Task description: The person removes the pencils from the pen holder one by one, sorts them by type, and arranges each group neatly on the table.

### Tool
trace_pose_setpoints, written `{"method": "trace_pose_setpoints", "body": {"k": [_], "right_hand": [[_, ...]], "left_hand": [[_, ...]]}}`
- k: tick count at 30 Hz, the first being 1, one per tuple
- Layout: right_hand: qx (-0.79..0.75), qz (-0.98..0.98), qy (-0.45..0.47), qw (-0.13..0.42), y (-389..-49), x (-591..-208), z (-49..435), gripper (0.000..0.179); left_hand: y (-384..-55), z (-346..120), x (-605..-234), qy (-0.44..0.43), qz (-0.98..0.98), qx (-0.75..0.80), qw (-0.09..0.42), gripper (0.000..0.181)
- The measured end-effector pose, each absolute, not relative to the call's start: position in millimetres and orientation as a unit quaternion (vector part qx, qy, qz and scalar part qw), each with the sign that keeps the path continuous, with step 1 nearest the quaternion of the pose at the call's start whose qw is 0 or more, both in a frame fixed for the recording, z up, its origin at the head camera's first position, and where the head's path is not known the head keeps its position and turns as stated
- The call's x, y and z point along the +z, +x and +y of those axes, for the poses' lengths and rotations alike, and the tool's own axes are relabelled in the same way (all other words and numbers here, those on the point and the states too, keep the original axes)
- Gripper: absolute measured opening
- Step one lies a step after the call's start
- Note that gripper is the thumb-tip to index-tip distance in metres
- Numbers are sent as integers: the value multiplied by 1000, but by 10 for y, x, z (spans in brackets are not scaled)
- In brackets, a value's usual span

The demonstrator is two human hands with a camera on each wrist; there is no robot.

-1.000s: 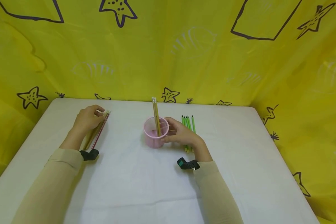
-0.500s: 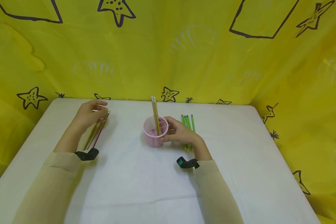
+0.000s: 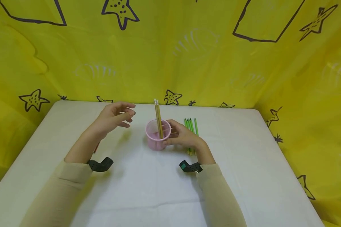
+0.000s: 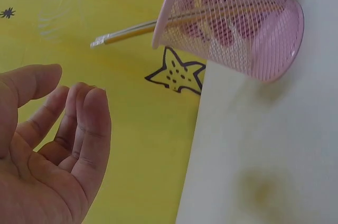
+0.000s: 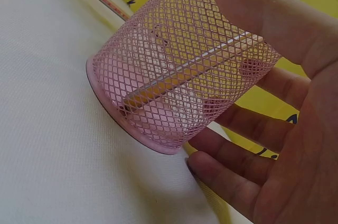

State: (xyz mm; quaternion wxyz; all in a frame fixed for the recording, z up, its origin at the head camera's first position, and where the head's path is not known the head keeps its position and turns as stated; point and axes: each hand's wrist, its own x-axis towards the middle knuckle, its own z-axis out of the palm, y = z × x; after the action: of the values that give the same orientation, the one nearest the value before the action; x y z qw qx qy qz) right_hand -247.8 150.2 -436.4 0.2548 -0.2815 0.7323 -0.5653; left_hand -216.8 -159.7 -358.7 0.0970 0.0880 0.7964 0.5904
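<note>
My right hand (image 3: 185, 135) holds a pink mesh pencil cup (image 3: 156, 145), with the thumb on its near side and fingers around its right side. Gold pencils (image 3: 158, 115) stand leaning in the cup, their whitish ends up; the right wrist view shows a pencil (image 5: 185, 73) through the mesh. My left hand (image 3: 111, 119) is raised over the table, left of the cup. Its fingers are loosely bent, and the left wrist view shows nothing between the thumb and fingertips. Below that wrist, part of a red pencil (image 3: 96, 148) shows; the hand and forearm hide the rest.
Several green pencils (image 3: 191, 124) lie beside and partly behind my right hand, dark points away from me. A white cloth (image 3: 159, 183) covers the table. Yellow curtain (image 3: 147, 63) with drawn stars hangs along its back and sides.
My left hand has lifted off the gold and red pencils on the left and moved right, toward the cup. My right hand and the cup have stayed in place.
</note>
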Motion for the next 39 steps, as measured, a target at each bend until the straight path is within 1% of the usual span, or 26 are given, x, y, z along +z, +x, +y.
{"method": "trace_pose_setpoints", "body": {"k": [15, 33, 39], "right_hand": [[-568, 727, -293, 251, -2469, -4378, 1506, 76], [-574, 722, -294, 251, -2498, -4406, 1490, 71], [-582, 714, -294, 254, -2497, -4396, 1508, 73]], "left_hand": [[-2240, -1355, -3659, 100, 784, 606, 92, 39], [-2502, -1066, -3729, 107, 800, 582, 100, 40], [-2551, -975, -3732, 116, 809, 568, 96, 36]]}}
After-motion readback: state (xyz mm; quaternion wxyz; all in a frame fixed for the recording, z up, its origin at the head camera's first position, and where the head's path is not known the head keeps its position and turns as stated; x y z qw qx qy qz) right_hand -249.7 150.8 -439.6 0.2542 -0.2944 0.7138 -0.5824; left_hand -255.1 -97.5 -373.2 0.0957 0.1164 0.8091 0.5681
